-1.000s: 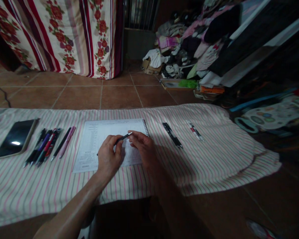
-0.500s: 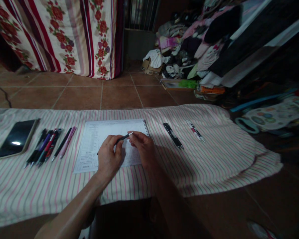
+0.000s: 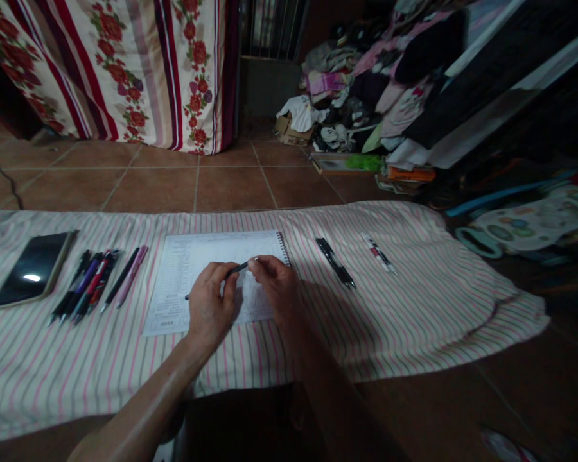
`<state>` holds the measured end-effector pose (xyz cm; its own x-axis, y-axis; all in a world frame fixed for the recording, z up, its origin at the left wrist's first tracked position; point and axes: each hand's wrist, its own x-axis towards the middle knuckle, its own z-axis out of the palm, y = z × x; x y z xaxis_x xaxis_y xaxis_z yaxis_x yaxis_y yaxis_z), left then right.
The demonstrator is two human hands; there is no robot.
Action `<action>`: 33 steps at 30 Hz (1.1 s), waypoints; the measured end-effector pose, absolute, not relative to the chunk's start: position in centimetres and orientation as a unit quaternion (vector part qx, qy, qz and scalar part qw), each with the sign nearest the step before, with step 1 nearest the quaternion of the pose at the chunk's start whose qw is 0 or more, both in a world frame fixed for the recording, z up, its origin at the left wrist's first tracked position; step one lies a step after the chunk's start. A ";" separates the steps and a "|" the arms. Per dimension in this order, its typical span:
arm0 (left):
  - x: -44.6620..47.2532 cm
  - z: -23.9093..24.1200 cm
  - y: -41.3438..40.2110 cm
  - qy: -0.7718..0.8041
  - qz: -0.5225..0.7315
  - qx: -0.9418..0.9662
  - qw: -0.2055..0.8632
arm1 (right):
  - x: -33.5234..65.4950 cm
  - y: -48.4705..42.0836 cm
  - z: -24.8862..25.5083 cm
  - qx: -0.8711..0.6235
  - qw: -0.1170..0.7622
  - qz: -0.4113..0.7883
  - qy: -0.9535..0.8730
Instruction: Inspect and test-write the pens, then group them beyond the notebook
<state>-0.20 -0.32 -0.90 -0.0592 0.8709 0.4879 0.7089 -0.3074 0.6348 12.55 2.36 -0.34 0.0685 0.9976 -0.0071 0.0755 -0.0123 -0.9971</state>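
Observation:
A dark pen is held between my two hands, above a spiral-bound notebook with printed pages. My left hand is closed around the barrel, and the pen's back end pokes out on the left of that hand. With thumb and fingertips my right hand pinches the silvery tip end, which the fingers mostly cover. To the right of the notebook lie black pens side by side, and farther right a white patterned pen.
On the striped cloth at left lie a phone, a bunch of several pens, a black pen and a pink pen. Beyond the tiled floor hang a floral curtain and piled clothes.
My right fingers have closed further over the pen's tip, so less of the silvery end shows. My left hand stays almost where it was.

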 end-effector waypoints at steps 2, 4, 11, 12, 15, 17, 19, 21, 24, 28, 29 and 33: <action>-0.2 -0.8 -0.3 0.581 0.447 0.672 0.106 | 12.5 2.4 -0.4 -0.531 0.499 0.476 -0.493; -0.2 -0.7 -0.3 0.583 0.452 0.665 0.121 | 12.4 2.4 -0.5 -0.518 0.504 0.495 -0.482; -0.1 -0.8 -0.3 0.588 0.447 0.659 0.145 | 12.4 2.2 -0.5 -0.509 0.513 0.509 -0.467; -0.1 -0.8 -0.3 0.589 0.446 0.658 0.147 | 12.4 2.2 -0.5 -0.511 0.513 0.508 -0.466; -0.1 -0.9 -0.3 0.590 0.446 0.655 0.155 | 12.5 2.2 -0.5 -0.517 0.513 0.508 -0.460; 0.0 -0.9 -0.3 0.592 0.445 0.653 0.162 | 12.6 2.2 -0.6 -0.514 0.513 0.511 -0.459; 0.1 -1.0 -0.2 0.592 0.443 0.652 0.167 | 12.6 2.2 -0.5 -0.511 0.515 0.513 -0.459; 0.1 -1.1 -0.2 0.590 0.441 0.655 0.171 | 12.7 2.2 -0.5 -0.512 0.515 0.514 -0.457; 0.2 -1.2 -0.2 0.589 0.439 0.657 0.172 | 12.8 2.1 -0.4 -0.514 0.515 0.518 -0.450; 0.2 -1.1 -0.2 0.585 0.444 0.659 0.164 | 12.8 2.0 -0.4 -0.513 0.522 0.518 -0.443; 0.2 -1.1 -0.3 0.585 0.444 0.659 0.162 | 12.8 2.1 -0.4 -0.515 0.524 0.515 -0.441; 0.1 -1.1 -0.3 0.587 0.445 0.658 0.158 | 12.7 2.1 -0.4 -0.521 0.524 0.516 -0.434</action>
